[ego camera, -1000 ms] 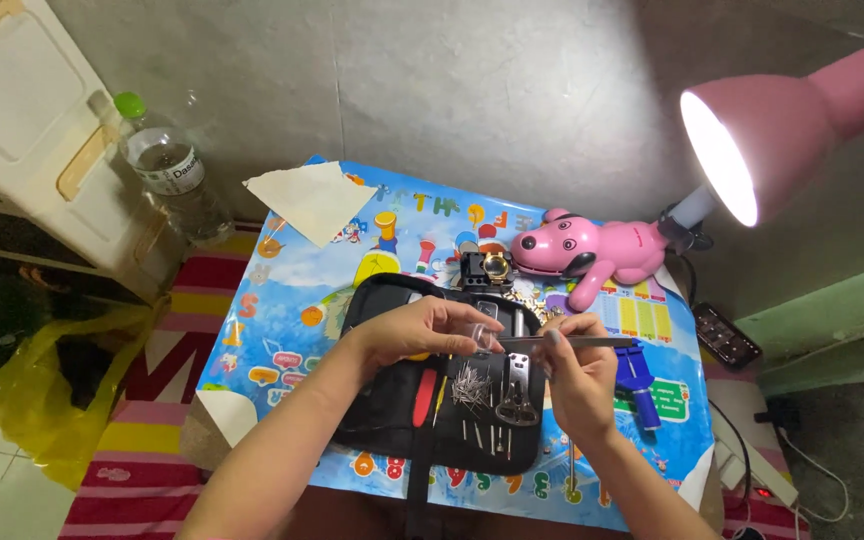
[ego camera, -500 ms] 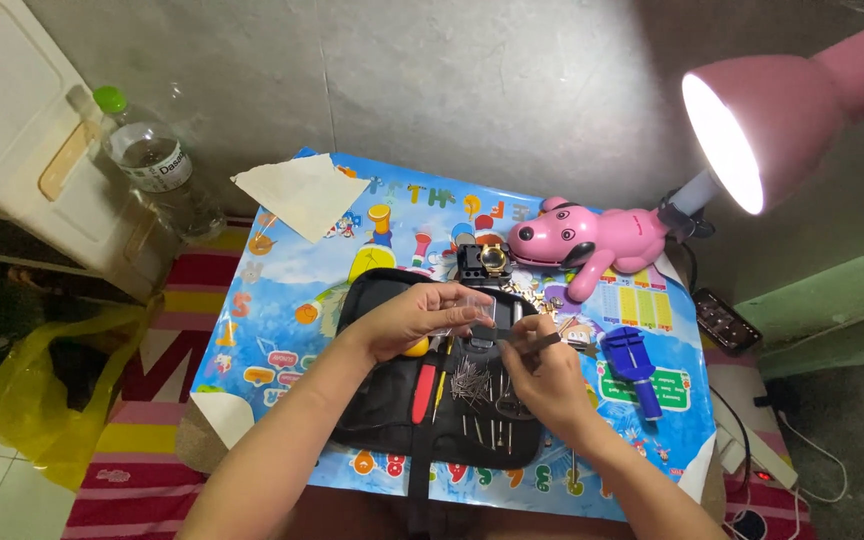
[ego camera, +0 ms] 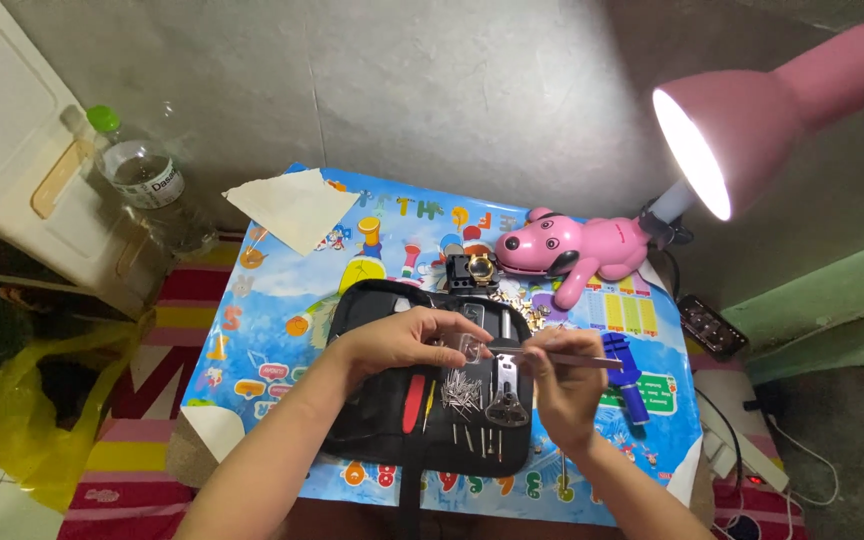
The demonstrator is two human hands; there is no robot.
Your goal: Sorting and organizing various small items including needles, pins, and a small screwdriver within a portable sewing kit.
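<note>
Our left hand (ego camera: 407, 342) pinching a small clear packet (ego camera: 470, 347), our right hand (ego camera: 562, 385) gripping thin metal tweezers (ego camera: 562, 354) whose tip meets that packet, black tool case (ego camera: 372, 420) open beneath both hands, pink dog-shaped lamp base (ego camera: 567, 245) beyond, blue tool (ego camera: 628, 375) right of our right hand, colourful cartoon mat (ego camera: 272, 310) underneath

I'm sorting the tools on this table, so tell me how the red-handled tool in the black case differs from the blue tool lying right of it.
The red-handled tool is slim and straight; the blue tool is chunkier and blocky. The red one lies inside the black case, near the left hand; the blue one rests outside it on the colourful mat, beside the right hand. Both lie flat, untouched by either hand.
</note>
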